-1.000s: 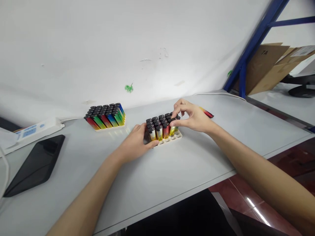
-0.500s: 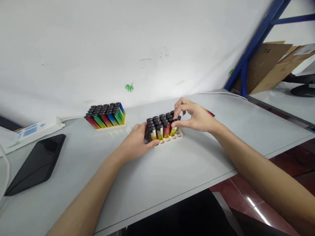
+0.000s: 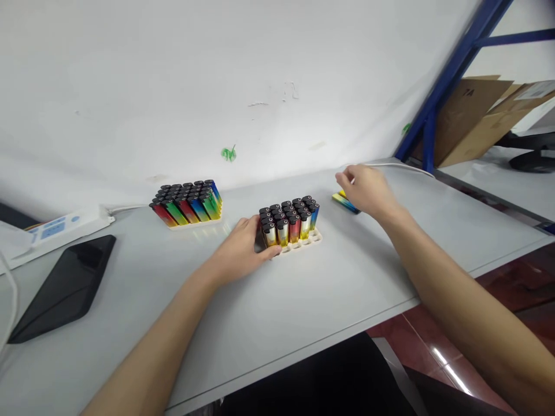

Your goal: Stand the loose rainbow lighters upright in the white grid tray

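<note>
A pale slotted tray (image 3: 299, 245) on the grey table holds several upright lighters (image 3: 293, 229) with black tops and silver, gold, red or blue bodies. My left hand (image 3: 243, 245) is closed round the tray's left end, thumb along the front edge and fingers against the left side. The front row of slots holds no lighters. Over to the right, my right hand (image 3: 368, 188) is above loose lighters (image 3: 346, 202) lying flat, one of them blue and yellow. Its fingers are bent and slightly apart, with nothing visibly held; the hand partly covers the lighters.
A second tray (image 3: 195, 224) packed with colourful lighters stands at the back left. Further left lie a black phone (image 3: 65, 289) and a white power strip (image 3: 56, 231). The wall rises behind the table; a blue metal frame (image 3: 433, 110) and cardboard boxes (image 3: 472, 121) are at the right.
My right hand has left a silver-and-gold lighter in the tray and moved right to the loose lighters. My left hand has stayed on the tray.
</note>
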The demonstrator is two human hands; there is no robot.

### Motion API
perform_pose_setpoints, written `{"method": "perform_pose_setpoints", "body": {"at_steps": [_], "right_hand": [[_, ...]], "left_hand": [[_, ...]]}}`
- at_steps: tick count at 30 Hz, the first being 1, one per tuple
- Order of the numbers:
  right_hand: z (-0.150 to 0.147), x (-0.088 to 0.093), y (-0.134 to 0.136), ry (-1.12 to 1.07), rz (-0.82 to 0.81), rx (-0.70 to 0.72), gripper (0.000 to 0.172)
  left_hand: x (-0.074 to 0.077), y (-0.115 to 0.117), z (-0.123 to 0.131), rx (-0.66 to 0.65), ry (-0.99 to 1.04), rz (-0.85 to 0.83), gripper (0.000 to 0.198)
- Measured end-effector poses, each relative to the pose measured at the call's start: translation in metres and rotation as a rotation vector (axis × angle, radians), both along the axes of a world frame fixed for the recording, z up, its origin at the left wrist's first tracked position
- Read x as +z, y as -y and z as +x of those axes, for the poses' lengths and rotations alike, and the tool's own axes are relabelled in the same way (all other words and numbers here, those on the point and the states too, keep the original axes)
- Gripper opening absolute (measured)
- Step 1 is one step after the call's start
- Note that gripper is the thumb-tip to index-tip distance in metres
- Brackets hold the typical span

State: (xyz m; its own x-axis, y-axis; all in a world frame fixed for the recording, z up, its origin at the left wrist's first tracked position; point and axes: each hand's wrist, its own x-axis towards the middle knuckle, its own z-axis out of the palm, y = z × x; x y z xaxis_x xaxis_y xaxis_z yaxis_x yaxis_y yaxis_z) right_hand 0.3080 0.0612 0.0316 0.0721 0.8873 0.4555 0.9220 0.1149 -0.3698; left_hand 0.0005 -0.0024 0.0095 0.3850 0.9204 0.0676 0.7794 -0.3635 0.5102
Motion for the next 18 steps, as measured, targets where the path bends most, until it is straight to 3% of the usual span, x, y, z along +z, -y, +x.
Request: {"method": "perform_pose_setpoints", "body": {"at_steps": [3, 5, 12, 18], "right_hand": [[0.01, -0.008, -0.007, 0.184, -0.267, -0.06, 0.024], [0.011, -0.011, -0.008, 0.235, -0.345, -0.032, 0.022], [0.0, -0.016, -0.003, 0.281, -0.4, 0.248, 0.052], [-0.007, -0.016, -0.002, 0.16, -0.334, 0.217, 0.051]], "left_hand": [[-0.001, 0.0, -0.001, 0.0, 0.012, 0.009, 0.051], [-0.001, -0.001, 0.0, -0.002, 0.013, 0.01, 0.05], [0.001, 0.0, 0.001, 0.002, -0.015, 0.007, 0.053], [0.0, 0.0, 0.001, 0.003, 0.001, 0.02, 0.053]]}}
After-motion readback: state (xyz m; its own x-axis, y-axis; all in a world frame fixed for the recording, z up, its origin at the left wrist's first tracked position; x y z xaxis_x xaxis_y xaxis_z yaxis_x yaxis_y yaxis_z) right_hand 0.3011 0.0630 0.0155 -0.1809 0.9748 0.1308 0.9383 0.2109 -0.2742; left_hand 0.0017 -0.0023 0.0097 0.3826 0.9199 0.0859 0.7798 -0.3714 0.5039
